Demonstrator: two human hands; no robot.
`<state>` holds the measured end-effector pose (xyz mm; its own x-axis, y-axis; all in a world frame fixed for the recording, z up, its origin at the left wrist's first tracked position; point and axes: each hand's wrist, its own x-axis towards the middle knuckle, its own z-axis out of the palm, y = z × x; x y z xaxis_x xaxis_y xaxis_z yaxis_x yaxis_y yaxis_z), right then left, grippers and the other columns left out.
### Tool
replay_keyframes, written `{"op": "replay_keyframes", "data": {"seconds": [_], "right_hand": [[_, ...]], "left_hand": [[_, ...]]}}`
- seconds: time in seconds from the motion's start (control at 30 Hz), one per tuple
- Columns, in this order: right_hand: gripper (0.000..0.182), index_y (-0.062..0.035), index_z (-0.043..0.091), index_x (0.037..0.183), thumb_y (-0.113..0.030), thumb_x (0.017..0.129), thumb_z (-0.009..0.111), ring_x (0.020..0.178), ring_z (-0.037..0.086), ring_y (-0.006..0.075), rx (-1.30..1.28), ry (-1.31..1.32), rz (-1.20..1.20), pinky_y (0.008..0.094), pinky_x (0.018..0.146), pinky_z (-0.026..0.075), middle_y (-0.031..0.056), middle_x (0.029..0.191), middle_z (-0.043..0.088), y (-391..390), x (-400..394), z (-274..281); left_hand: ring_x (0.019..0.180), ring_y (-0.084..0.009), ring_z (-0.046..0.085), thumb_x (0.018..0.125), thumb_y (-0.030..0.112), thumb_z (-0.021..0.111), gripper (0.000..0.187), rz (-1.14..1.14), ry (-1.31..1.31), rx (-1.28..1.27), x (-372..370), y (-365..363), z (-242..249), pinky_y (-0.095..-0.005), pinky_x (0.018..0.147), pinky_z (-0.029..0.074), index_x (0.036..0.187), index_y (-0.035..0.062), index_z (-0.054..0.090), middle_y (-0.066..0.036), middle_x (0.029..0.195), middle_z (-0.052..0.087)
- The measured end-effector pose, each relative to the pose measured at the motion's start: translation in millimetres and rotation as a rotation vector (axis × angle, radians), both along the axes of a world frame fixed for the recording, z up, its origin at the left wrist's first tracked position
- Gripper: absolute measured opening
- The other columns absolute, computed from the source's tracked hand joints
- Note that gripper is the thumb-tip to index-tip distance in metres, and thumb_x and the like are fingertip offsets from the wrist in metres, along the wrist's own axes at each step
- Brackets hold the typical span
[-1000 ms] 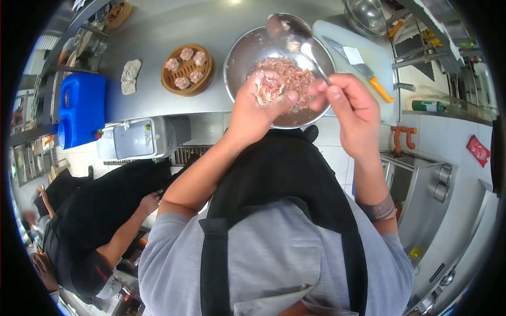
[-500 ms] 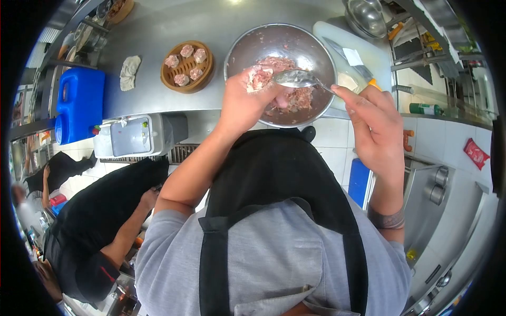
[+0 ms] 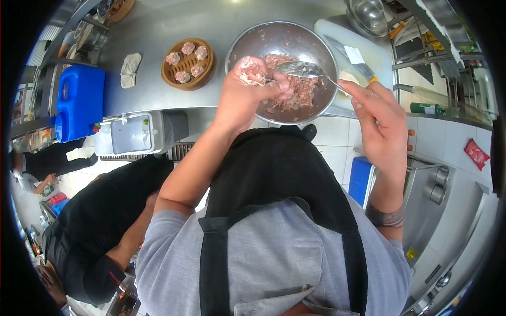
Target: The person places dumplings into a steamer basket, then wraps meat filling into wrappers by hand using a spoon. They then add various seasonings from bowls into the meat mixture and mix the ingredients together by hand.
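Note:
My left hand point(image 3: 240, 102) is closed round a dumpling point(image 3: 251, 71), an open-topped wrapper with pink minced meat showing, at the left rim of the steel mixing bowl point(image 3: 258, 39). Between thumb and fingers, my right hand point(image 3: 382, 118) pinches the handle of a metal spoon point(image 3: 303, 69). The spoon's bowl is over the mixing bowl, close to my left thumb and apart from the dumpling. Minced meat filling point(image 3: 300, 95) lies in the bottom of the bowl. To the left, a round bamboo steamer point(image 3: 210, 68) holds several dumplings spaced apart.
A white cutting board point(image 3: 329, 31) with a knife point(image 3: 361, 66) lies right of the bowl. Leftward are a crumpled cloth point(image 3: 130, 70) and a blue jug point(image 3: 81, 100). Steel bowls point(image 3: 367, 17) stand at the back right. A co-worker in black point(image 3: 100, 226) bends at lower left.
My left hand has shifted a little left and up with the dumpling, away from the spoon. The spoon remains over the bowl. At lower left, the co-worker's arm has moved.

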<state>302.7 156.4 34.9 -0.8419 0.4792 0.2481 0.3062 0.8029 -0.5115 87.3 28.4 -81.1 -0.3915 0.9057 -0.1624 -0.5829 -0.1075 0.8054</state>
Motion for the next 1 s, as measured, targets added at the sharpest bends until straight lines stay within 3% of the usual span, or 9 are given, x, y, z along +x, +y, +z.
{"op": "replay_keyframes", "data": {"seconds": [0.07,0.27,0.33,0.6,0.7,0.77,0.8,0.87,1.0], "right_hand": [[0.029,-0.0047,0.074,0.124,0.000,0.098,0.062,0.074,0.045,0.0163,-0.017,0.011,-0.011,0.0268,0.070,0.039,0.0048,0.078,0.048,1,3,-3],[0.030,-0.0021,0.074,0.123,0.005,0.097,0.061,0.072,0.043,0.0127,-0.113,0.095,-0.021,0.0259,0.067,0.036,0.0026,0.077,0.044,1,13,-15],[0.035,-0.0056,0.075,0.123,0.008,0.092,0.063,0.070,0.048,0.0174,-0.132,0.126,-0.056,0.0285,0.067,0.041,0.0059,0.075,0.053,0,17,-19],[0.031,-0.0033,0.073,0.124,0.004,0.097,0.062,0.072,0.047,0.0133,-0.269,0.127,-0.105,0.0252,0.067,0.039,0.0041,0.078,0.052,-3,31,-30],[0.030,-0.0030,0.073,0.125,0.004,0.098,0.062,0.073,0.048,0.0127,-0.304,0.145,-0.096,0.0248,0.068,0.039,0.0036,0.079,0.052,-3,32,-34],[0.030,-0.0029,0.073,0.125,0.003,0.098,0.062,0.073,0.048,0.0125,-0.315,0.155,-0.088,0.0247,0.068,0.039,0.0035,0.079,0.052,-4,32,-37],[0.030,-0.0028,0.073,0.125,0.004,0.098,0.062,0.073,0.048,0.0123,-0.318,0.152,-0.083,0.0246,0.068,0.040,0.0035,0.079,0.052,-4,32,-37],[0.030,-0.0028,0.073,0.125,0.004,0.098,0.061,0.074,0.048,0.0120,-0.320,0.149,-0.079,0.0245,0.068,0.040,0.0036,0.079,0.052,-4,32,-39],[0.031,-0.0027,0.073,0.125,0.005,0.098,0.061,0.074,0.048,0.0118,-0.367,0.149,-0.094,0.0245,0.069,0.040,0.0033,0.080,0.053,-4,34,-44]], "left_hand": [[0.088,-0.0192,0.073,0.090,-0.002,0.076,0.025,0.033,0.028,-0.026,-1,-2,4,-0.0323,0.081,0.057,0.103,0.0061,0.056,-0.011,0.095,0.071],[0.071,-0.0142,0.062,0.093,0.004,0.077,0.024,0.143,-0.159,-0.004,-5,8,-5,-0.0283,0.068,0.048,0.103,0.0076,0.055,-0.006,0.088,0.067],[0.073,-0.0145,0.062,0.094,0.006,0.075,0.022,0.129,-0.106,-0.029,-4,6,5,-0.0286,0.070,0.049,0.107,0.0059,0.057,-0.006,0.089,0.067],[0.074,-0.0173,0.064,0.097,0.006,0.071,0.013,0.273,0.002,0.155,7,9,12,-0.0319,0.075,0.053,0.104,0.0028,0.060,-0.009,0.087,0.066],[0.079,-0.0166,0.065,0.095,0.002,0.073,0.020,0.169,0.024,-0.032,5,6,19,-0.0323,0.077,0.054,0.103,0.0061,0.055,-0.009,0.088,0.066],[0.078,-0.0144,0.065,0.095,0.004,0.074,0.025,0.244,0.333,-0.115,8,4,11,-0.0298,0.075,0.055,0.111,0.0044,0.056,-0.007,0.090,0.066],[0.078,-0.0144,0.065,0.095,0.004,0.074,0.025,0.244,0.333,-0.115,11,6,9,-0.0298,0.075,0.055,0.111,0.0044,0.056,-0.007,0.090,0.066],[0.078,-0.0115,0.064,0.094,0.008,0.076,0.027,0.384,0.273,0.079,19,12,6,-0.0271,0.072,0.055,0.112,0.0042,0.057,-0.005,0.090,0.065],[0.080,-0.0091,0.062,0.093,0.008,0.077,0.028,0.225,0.347,0.001,17,3,14,-0.0246,0.072,0.054,0.112,0.0043,0.057,-0.001,0.091,0.062]]}}
